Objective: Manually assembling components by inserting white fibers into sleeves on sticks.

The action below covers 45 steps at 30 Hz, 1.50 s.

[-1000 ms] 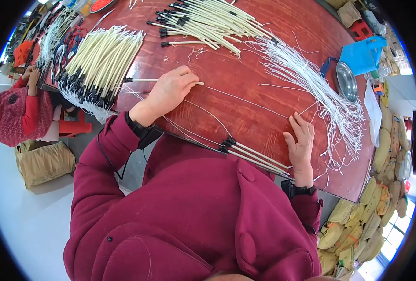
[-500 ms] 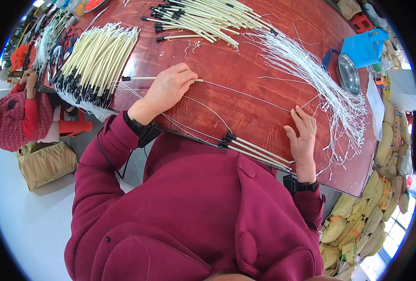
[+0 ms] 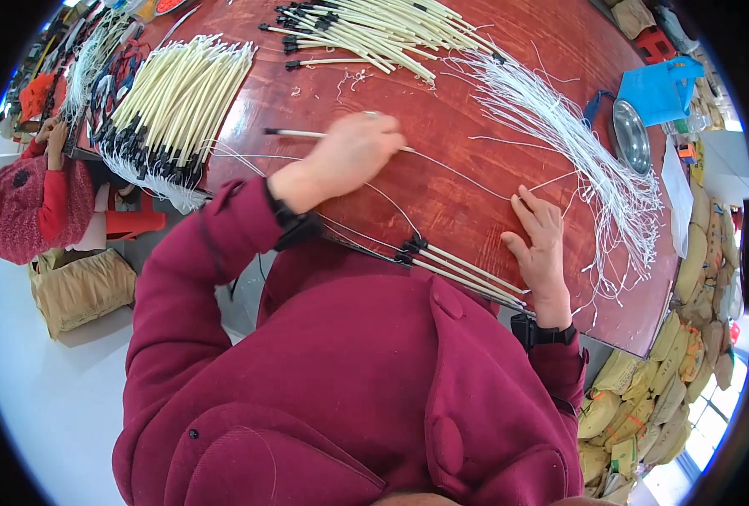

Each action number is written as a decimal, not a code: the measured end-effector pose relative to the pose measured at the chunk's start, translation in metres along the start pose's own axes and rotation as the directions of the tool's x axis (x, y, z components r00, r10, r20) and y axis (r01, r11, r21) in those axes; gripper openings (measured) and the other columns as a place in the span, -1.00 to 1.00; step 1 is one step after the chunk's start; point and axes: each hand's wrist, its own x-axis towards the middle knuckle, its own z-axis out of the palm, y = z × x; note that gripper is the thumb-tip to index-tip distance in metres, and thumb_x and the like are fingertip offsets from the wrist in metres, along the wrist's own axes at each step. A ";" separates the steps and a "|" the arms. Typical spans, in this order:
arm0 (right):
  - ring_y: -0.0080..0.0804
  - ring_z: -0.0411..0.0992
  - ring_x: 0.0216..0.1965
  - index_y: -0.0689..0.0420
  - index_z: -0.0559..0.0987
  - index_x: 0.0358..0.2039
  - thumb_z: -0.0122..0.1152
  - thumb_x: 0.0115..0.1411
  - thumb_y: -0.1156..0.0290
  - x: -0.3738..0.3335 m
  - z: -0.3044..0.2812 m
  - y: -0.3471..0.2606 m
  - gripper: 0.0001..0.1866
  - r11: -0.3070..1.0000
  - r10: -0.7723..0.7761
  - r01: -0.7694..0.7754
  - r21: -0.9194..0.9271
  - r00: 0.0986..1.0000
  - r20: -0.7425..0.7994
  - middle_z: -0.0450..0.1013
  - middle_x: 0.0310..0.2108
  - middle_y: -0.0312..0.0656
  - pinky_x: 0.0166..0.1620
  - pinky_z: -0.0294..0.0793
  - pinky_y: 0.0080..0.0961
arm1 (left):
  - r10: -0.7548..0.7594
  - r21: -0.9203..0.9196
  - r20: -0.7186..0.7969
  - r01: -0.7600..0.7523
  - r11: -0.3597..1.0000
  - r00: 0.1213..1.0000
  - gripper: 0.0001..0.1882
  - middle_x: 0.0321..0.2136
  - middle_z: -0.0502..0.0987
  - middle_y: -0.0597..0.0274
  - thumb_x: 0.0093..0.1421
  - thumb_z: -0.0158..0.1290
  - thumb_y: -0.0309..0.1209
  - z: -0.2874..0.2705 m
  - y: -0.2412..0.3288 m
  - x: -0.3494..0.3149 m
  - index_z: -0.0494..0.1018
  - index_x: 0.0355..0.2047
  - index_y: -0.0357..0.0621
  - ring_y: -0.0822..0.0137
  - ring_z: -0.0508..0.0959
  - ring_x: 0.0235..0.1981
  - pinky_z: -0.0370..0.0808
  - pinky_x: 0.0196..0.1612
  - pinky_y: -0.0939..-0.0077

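A slim cream tube [image 3: 297, 133] with a black end lies across the table under my left hand [image 3: 359, 150]. The left fingers, somewhat blurred, are closed round it near its right end. From that end a white cord [image 3: 459, 171] runs right in a slack curve to the fingertips of my right hand [image 3: 541, 240]. My right hand rests low on the table, index and middle fingers stretched out over the cord, thumb apart. Between the hands and my body, a few finished-looking tubes [image 3: 467, 263] with black ends lie side by side, cords trailing left.
Bundled tubes [image 3: 185, 105] lie at left, and more tubes [image 3: 366, 34] at the back. A bundle of white cords [image 3: 560, 126] spreads at right, near a metal dish [image 3: 630, 135] and a blue container [image 3: 659, 88]. A person [image 3: 41, 194] sits at far left; sacks [image 3: 644, 388] are stacked at right.
My left hand has moved right, and the tube has shifted right with it. The cord between my hands has gone from taut to slack. My right hand has barely moved.
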 end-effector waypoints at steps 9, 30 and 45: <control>0.06 0.28 0.29 0.30 0.36 0.34 0.32 0.24 -0.02 0.020 0.016 -0.023 -0.17 0.990 -0.133 0.135 0.037 0.990 -0.049 0.27 0.38 0.04 0.35 0.21 -0.08 | 0.117 0.056 0.331 -0.143 0.988 0.937 -0.82 -0.26 0.58 0.16 0.12 0.13 -0.38 0.027 0.083 0.071 0.53 -0.26 -0.13 0.09 0.60 -0.11 0.52 -0.06 0.20; -0.21 0.42 -0.16 0.07 0.54 -0.40 0.39 0.02 0.50 0.049 0.008 -0.017 -0.83 0.978 -0.209 0.209 -0.012 0.975 -0.072 0.49 -0.31 -0.29 -0.05 0.35 -0.24 | -0.471 0.206 -0.237 0.517 0.831 0.850 -0.79 -0.27 0.66 -0.04 0.34 0.12 -0.29 -0.078 -0.079 -0.053 0.61 -0.25 -0.18 -0.11 0.65 -0.24 0.55 -0.20 0.06; -0.14 0.46 -0.05 0.16 0.60 -0.24 0.31 0.18 0.39 -0.032 -0.029 -0.004 -0.83 0.989 0.049 -0.057 0.140 0.997 0.060 0.54 -0.14 -0.19 0.07 0.35 -0.28 | -0.139 -0.252 0.121 0.166 0.953 0.983 -0.77 -0.17 0.54 0.06 0.23 0.21 -0.35 -0.040 0.040 -0.021 0.55 -0.15 -0.17 -0.06 0.56 -0.10 0.50 0.00 0.15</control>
